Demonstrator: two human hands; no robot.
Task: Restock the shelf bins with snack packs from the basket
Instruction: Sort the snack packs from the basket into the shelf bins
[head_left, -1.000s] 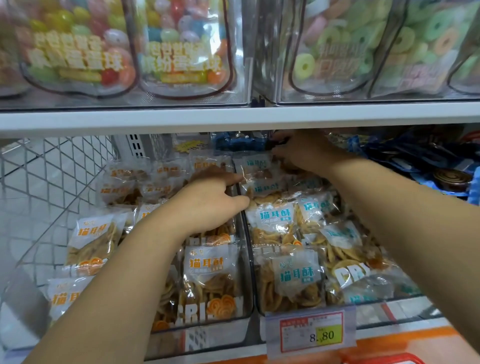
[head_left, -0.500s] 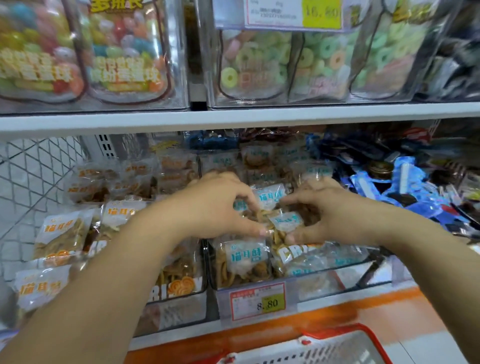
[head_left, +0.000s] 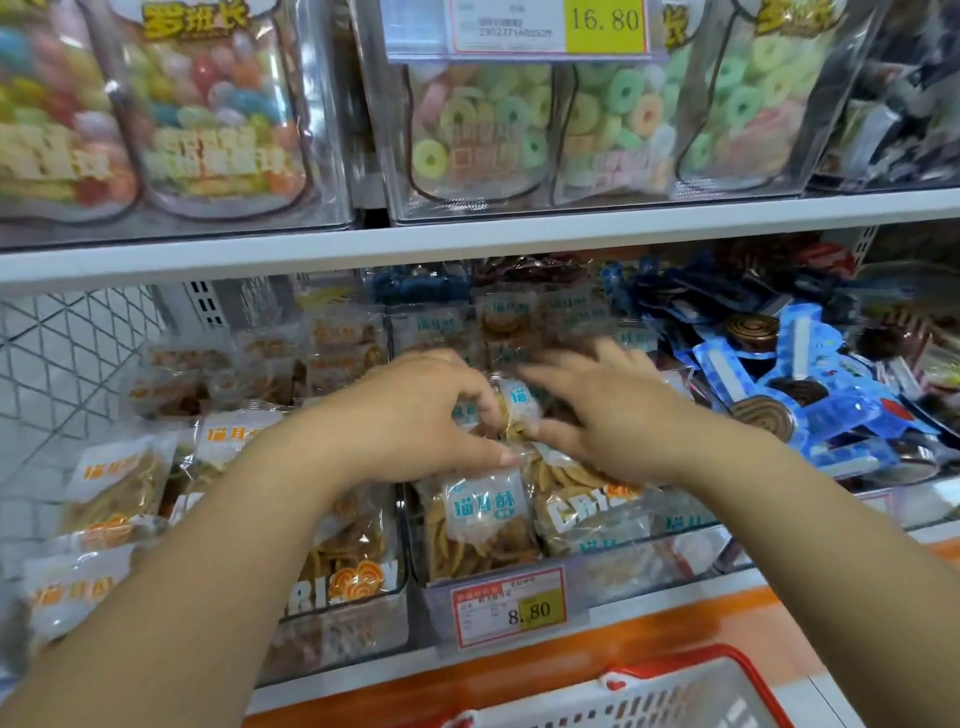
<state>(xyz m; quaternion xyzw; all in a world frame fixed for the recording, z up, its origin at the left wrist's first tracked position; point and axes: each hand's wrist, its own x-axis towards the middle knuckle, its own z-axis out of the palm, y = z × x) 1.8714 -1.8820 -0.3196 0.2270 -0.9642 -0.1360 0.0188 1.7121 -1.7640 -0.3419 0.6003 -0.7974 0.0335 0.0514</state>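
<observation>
Orange-labelled packs (head_left: 117, 483) filled the left bin (head_left: 343, 634). The left grip (head_left: 415, 415), a bare hand, curled its fingers and thumb round a blue-labelled snack pack (head_left: 519, 402) above the middle bin (head_left: 623, 571), whose front carried a price tag (head_left: 511, 608). Just beside the pack the right grip (head_left: 618, 415) was blurred, fingers spread straight, holding nothing. The red basket (head_left: 649, 706) sat below the shelf.

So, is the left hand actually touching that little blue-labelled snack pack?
Touching. The head view shows the left hand with its fingers and thumb curled round the blue-labelled snack pack, with no gap between them.
</observation>
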